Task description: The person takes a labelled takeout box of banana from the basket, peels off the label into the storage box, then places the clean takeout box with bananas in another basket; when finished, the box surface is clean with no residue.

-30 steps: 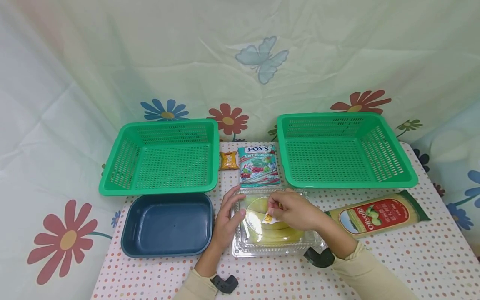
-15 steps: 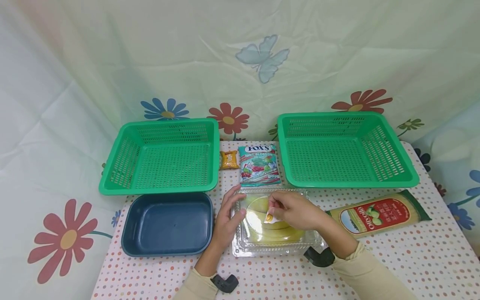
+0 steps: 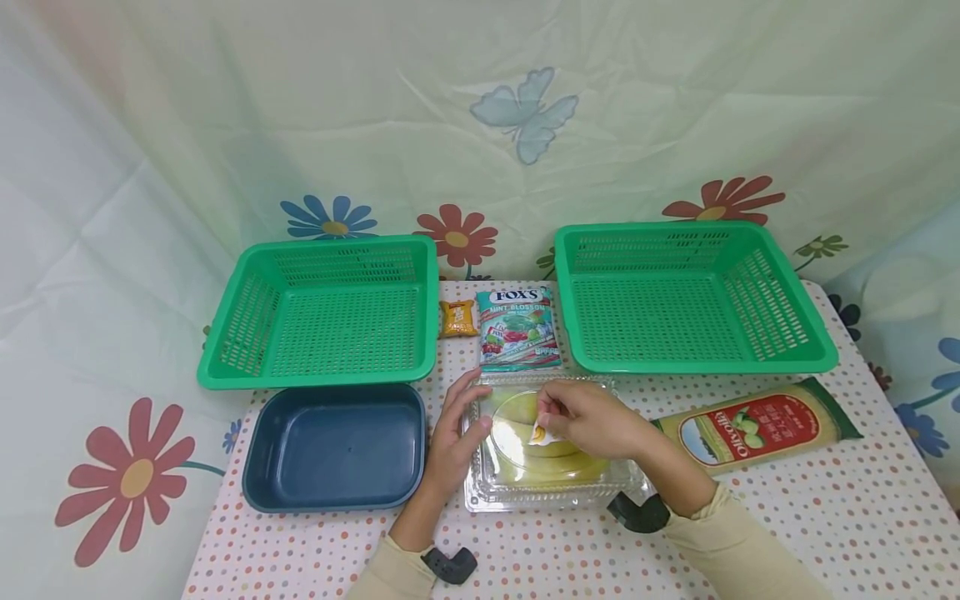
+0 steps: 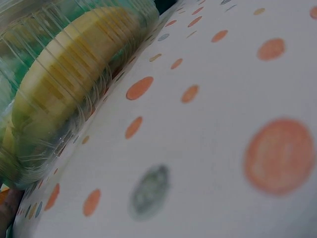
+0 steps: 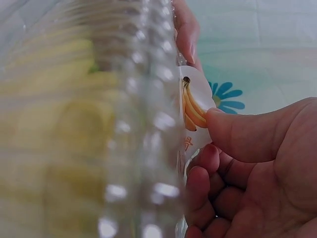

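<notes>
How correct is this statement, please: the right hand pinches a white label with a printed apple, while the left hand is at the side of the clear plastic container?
One detail is wrong: the right wrist view shows printed bananas, not an apple, on the white label. The right hand does pinch it, and the left hand is at the side of the clear plastic container.
</notes>
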The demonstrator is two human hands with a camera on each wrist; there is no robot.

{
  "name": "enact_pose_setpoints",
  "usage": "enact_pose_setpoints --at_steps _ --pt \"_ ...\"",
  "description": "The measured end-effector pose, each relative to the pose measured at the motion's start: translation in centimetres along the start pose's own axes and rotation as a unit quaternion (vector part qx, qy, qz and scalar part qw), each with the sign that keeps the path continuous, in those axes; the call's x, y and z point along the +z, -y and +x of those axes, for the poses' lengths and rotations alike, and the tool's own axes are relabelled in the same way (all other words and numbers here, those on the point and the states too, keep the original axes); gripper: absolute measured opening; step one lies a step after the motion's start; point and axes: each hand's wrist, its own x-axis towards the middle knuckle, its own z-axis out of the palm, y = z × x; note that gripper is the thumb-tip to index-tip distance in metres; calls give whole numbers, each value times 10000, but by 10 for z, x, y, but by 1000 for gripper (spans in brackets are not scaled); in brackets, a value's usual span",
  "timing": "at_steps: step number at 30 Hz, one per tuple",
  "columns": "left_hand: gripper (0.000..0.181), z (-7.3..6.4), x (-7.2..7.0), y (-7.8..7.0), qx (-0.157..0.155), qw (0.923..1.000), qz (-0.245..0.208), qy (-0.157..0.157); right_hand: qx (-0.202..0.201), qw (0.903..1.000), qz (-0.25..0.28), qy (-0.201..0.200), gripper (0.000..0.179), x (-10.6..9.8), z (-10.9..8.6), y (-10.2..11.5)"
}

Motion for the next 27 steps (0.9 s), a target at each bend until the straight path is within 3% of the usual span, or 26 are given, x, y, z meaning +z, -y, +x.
enact_pose_setpoints --at_steps 27 --pt "37 0 0 1 33 10000 -21 9 31 10000 -25 -31 15 1 0 -2"
